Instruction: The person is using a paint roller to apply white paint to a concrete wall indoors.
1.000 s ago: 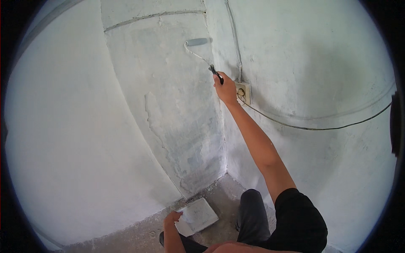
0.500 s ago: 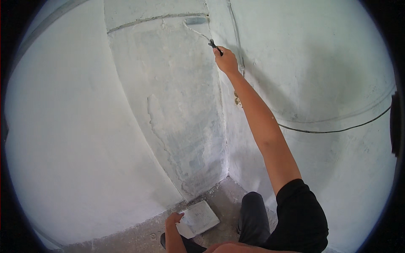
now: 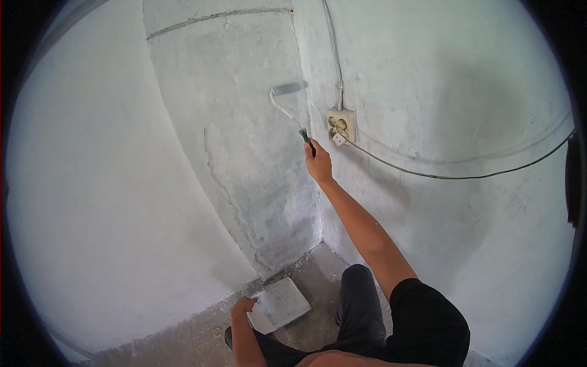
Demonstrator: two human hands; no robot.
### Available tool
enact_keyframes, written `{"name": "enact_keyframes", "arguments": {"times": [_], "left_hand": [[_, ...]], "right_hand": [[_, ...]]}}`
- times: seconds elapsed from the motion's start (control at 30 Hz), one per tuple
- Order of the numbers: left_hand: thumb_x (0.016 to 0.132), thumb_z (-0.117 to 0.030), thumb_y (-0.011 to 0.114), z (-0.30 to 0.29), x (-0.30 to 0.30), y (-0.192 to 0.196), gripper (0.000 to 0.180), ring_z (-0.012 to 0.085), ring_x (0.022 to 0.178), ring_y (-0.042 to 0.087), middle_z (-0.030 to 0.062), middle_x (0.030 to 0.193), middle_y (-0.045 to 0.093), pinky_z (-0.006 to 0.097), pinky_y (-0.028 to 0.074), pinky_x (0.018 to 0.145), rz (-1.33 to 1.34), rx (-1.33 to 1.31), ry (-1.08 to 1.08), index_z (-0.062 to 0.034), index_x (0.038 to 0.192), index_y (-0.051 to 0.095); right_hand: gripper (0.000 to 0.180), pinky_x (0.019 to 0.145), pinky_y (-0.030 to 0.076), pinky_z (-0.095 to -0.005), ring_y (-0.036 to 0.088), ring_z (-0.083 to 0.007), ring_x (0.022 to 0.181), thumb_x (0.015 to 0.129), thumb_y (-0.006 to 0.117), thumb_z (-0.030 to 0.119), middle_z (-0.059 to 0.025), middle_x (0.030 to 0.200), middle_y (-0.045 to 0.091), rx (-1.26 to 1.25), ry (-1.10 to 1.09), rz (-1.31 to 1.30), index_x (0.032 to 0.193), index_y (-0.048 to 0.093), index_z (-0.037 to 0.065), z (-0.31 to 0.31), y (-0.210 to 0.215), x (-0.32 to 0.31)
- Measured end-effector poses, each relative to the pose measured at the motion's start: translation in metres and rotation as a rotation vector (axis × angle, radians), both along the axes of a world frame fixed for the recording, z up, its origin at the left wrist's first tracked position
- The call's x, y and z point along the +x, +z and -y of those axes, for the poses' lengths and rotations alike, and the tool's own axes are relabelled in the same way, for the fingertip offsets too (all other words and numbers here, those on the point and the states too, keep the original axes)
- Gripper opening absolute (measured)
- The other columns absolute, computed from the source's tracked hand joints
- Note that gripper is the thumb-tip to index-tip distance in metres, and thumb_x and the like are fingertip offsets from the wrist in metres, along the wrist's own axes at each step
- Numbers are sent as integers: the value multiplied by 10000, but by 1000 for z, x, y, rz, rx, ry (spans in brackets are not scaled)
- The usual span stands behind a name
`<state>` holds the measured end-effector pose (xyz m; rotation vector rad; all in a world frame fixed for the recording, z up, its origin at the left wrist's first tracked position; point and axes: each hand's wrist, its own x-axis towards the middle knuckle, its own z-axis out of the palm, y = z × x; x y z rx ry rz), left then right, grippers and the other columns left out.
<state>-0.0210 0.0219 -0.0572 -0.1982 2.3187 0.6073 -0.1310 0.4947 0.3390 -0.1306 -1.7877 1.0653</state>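
Observation:
My right hand point(image 3: 318, 164) is closed round the black handle of a paint roller point(image 3: 287, 89). The roller's grey sleeve lies against the wall panel point(image 3: 244, 116) close to the corner, and its bent white frame runs down to the grip. Low in the picture, my left hand point(image 3: 246, 304) grips the edge of a paint tray point(image 3: 286, 304), a shallow whitish rectangle just above the floor. Part of that hand's fingers is hidden by the tray's rim.
On the right wall is a socket box point(image 3: 340, 125) with a white plug in it. A dark cable point(image 3: 440, 177) sags from it to the right, and a conduit point(image 3: 333, 49) rises above. Crumbs and dust lie on the concrete floor point(image 3: 177, 336). A ledge point(image 3: 220, 17) crosses the panel's top.
My right hand has brought the roller down the wall from near the ledge to about socket height, uncovering the socket box. The left hand still holds the tray, while the whole view shifted slightly.

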Motion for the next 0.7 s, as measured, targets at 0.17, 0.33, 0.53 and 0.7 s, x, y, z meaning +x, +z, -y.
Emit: {"name": "enact_keyframes", "arguments": {"times": [0.17, 0.33, 0.53, 0.7], "left_hand": [[961, -576, 606, 0, 1, 3, 638, 259, 1005, 717, 116, 1182, 708, 471, 578, 816, -12, 5, 1, -17, 1265, 652], [949, -577, 612, 6, -4, -8, 626, 269, 987, 722, 120, 1186, 708, 485, 575, 808, -40, 33, -13, -44, 1277, 656], [910, -609, 608, 5, -3, -15, 638, 326, 993, 727, 177, 955, 765, 464, 521, 930, -123, 42, 44, -30, 1135, 751], [911, -603, 612, 4, -3, -17, 618, 333, 1006, 724, 175, 957, 766, 474, 514, 941, -123, 43, 62, -41, 1130, 751]], "right_hand": [[389, 793, 543, -422, 708, -400, 896, 1016, 601, 361, -224, 967, 726, 29, -37, -5, 1289, 668, 91, -8, -7, 18], [378, 790, 546, -442, 700, -405, 898, 1019, 594, 365, -225, 988, 727, 152, -36, -37, 1289, 674, 112, -7, 15, 20], [371, 813, 549, -511, 689, -430, 944, 1012, 571, 399, -201, 995, 731, 256, -90, -111, 1271, 669, 152, -2, 118, -1], [357, 809, 549, -517, 685, -443, 941, 1012, 565, 396, -202, 990, 731, 268, -71, -109, 1264, 670, 166, 6, 181, -7]]}}
